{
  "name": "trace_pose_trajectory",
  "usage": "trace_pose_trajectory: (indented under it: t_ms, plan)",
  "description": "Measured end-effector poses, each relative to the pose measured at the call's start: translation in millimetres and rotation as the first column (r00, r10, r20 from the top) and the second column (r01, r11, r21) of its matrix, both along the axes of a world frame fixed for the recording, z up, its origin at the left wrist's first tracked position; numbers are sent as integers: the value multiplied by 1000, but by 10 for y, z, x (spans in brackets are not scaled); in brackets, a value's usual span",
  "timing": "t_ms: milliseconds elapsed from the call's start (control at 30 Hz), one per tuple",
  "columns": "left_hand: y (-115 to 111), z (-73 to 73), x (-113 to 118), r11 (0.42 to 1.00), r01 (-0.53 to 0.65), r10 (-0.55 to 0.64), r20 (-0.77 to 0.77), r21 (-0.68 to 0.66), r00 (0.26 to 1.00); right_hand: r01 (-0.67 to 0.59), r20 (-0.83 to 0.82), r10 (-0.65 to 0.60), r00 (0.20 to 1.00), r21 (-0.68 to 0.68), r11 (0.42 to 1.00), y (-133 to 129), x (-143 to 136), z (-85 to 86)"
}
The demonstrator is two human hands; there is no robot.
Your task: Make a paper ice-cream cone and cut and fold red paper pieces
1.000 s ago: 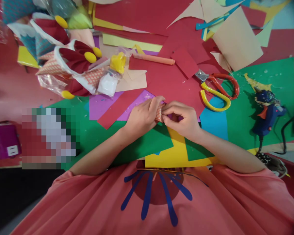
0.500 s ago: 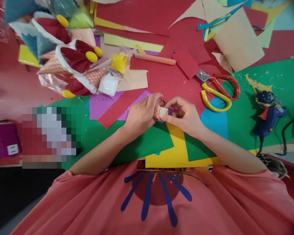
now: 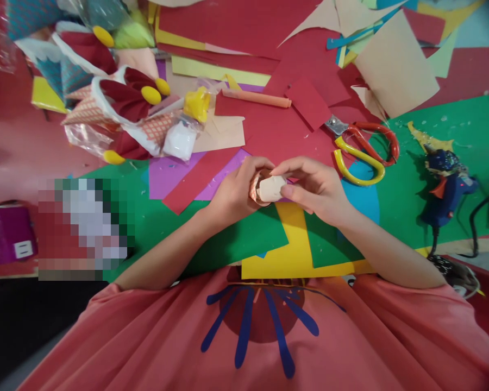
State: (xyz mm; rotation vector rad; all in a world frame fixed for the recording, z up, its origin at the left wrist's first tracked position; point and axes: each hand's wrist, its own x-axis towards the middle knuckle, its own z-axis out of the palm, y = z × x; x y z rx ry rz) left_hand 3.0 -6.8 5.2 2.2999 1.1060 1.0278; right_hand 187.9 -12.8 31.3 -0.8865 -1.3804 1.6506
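so far the work looks partway through: the left hand [image 3: 232, 193] is curled around a small rolled paper piece [image 3: 265, 188], patterned orange on the outside and pale inside, and the right hand [image 3: 315, 187] pinches its open end with thumb and fingers, so both hands are clamped on the same piece, held just above the green sheet [image 3: 236, 239] and the yellow sheet [image 3: 297, 252] at the near edge of the table [image 3: 16, 146]. as i judge it, the roll is formed but not finished; its end is open and no glue shows on it.

at the far left lie finished-looking paper flowers [image 3: 122, 106] in clear wrapping, with yellow oval centres and the same orange lattice paper, which suggests several are already made. the scissors [image 3: 362, 149], red and yellow handled, lie untouched to the right of the hands, well apart from them, and the blue glue gun [image 3: 444, 187] rests further right on green paper, its cord trailing off. red, purple and beige sheets cover the rest.

as for writing, none can be read: a blurred block sits at the left, and the purple object [image 3: 6, 241] beside it shows only small white marks too unclear to make out. the shirt carries blue strokes, no words.
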Motion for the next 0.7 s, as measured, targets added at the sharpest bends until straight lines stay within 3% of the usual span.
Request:
trace_pose_trajectory:
  t_ms: [233, 400, 533, 600, 700]
  plan:
    - [8, -52, -25, 996, 18, -24, -65, -89, 998, -13, 337, -56, 940, 198, 980, -65, -1, 63]
    - [-4, -78, -29, 995, -16, 6, -97, -97, 995, 55, 332, -125, 935, 211, 976, -91, -18, 44]
    - [-5, -83, -25, 995, 27, -35, -88, -91, 996, -26, 337, -50, 940, 220, 975, -92, -26, 73]
    - [0, -77, -22, 997, 51, -56, -83, -63, 995, -74, 350, -23, 936, 262, 962, -86, -24, 79]
    - [16, -63, -14, 998, 68, -67, -52, 14, 996, -88, 387, -80, 919, 398, 913, -85, -22, 47]
